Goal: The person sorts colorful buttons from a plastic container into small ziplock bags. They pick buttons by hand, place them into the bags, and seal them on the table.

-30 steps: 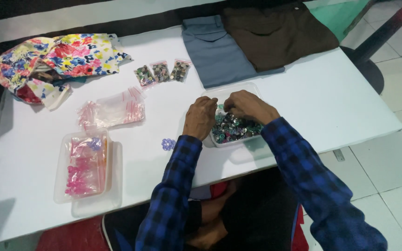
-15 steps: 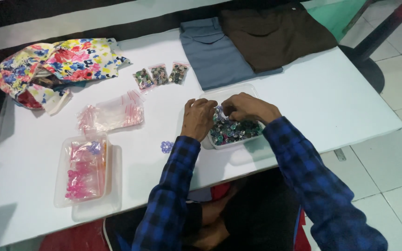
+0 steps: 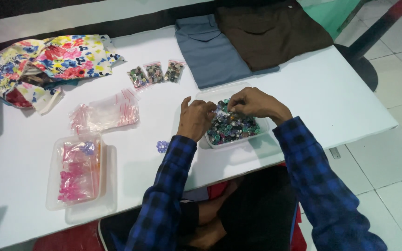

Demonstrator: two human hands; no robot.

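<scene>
Both hands, the left hand (image 3: 195,118) and right hand (image 3: 252,103), pinch a small clear bag (image 3: 220,109) over the clear tray of buttons (image 3: 232,128) on the tabletop (image 3: 303,97); light, slippery film, probably best gripped at its open rim.

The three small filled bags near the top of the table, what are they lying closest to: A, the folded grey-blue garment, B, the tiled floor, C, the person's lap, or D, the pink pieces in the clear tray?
A: the three small filled bags lie in a row on the white table, just left of the folded grey-blue garment; the clear tray of pink pieces sits well apart, nearer the person.
</scene>
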